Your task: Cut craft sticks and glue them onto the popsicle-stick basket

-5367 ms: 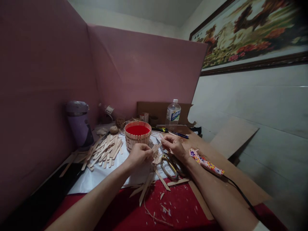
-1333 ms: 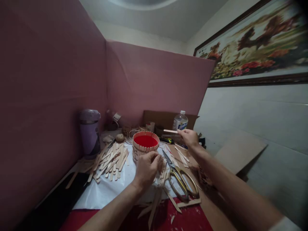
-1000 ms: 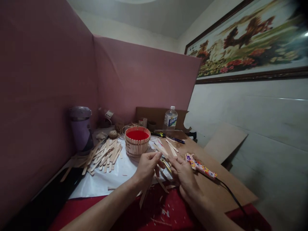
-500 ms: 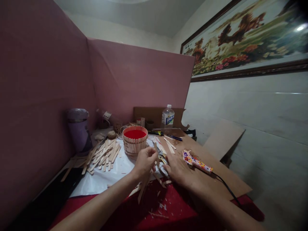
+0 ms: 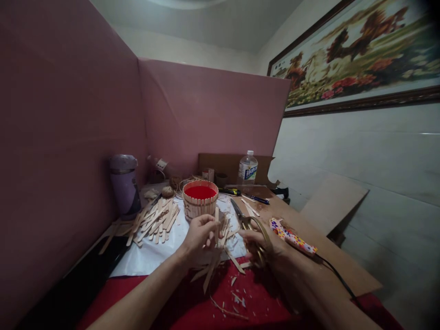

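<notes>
Between the thumb and fingers of my left hand (image 5: pixel 199 236) a wooden craft stick (image 5: pixel 217 224) stands upright. My right hand (image 5: pixel 263 240) is closed around the gold handles of a pair of scissors (image 5: pixel 245 220), whose dark blades point away and to the left. Just beyond my left hand stands a round bucket (image 5: pixel 197 208) faced with craft sticks and red inside. Cut stick pieces (image 5: pixel 233 261) lie below and between my hands. A pile of craft sticks (image 5: pixel 160 220) rests to the left on a white sheet (image 5: pixel 137 263).
A glue gun with flowered covering (image 5: pixel 292 237) and black cord lies on the brown board (image 5: pixel 330 270) at right. Farther back are a plastic bottle (image 5: pixel 248 169), a utility knife (image 5: pixel 229 191) and a twine ball (image 5: pixel 167 191). A purple tumbler (image 5: pixel 124 190) stands left. Scraps litter the red cloth (image 5: pixel 261 298).
My right hand has picked up the scissors from the table and lifted them. My left hand still holds the craft stick. The view has shifted slightly left.
</notes>
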Demonstrator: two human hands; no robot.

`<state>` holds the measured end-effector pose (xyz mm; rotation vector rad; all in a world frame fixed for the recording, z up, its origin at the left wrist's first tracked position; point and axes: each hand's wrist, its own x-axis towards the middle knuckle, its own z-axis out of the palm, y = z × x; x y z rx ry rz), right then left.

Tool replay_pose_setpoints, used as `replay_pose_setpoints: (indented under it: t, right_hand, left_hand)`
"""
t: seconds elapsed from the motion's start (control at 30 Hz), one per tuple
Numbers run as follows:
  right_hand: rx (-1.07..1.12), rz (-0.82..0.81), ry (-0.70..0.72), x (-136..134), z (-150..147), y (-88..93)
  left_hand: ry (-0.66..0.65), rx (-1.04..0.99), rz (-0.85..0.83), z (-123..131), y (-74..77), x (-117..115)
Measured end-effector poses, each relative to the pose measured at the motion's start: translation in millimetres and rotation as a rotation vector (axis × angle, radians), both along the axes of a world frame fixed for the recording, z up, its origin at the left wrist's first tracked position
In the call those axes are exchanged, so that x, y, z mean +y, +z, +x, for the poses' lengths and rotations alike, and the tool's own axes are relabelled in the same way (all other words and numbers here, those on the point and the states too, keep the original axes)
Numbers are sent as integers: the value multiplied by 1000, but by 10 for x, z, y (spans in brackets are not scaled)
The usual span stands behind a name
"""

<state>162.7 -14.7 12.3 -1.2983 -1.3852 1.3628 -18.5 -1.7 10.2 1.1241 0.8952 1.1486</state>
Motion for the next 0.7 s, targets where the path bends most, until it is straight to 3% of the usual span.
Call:
replay_pose_setpoints:
  t: [0.07,0.17,0.33,0.43,0.53,0.6,0.7]
  right_hand:
    - [248,-94,38,-97,-68,-11]
    - [351,-132,114,-176,-152,-52]
    - [319,-104,143,-232,-187,-129]
    - [293,-175,82,-262,-203,-138]
    - [271,-269,0,-292,-239,-85]
    - [199,-388,63,-312,-264,-22]
    - [144,-300,98,-347,-285,59]
  left_hand:
    - [2,-17,2,4,-2,4]
    - [18,-42,-34,19,-35,8]
    - [46,-46,-48,30,-44,5]
    - [65,-16,27,14,-16,5]
    - [79,3,106,-15,19,9]
    - [85,-15,130,-31,37,10]
    - [69,-41,137,-39,47,3]
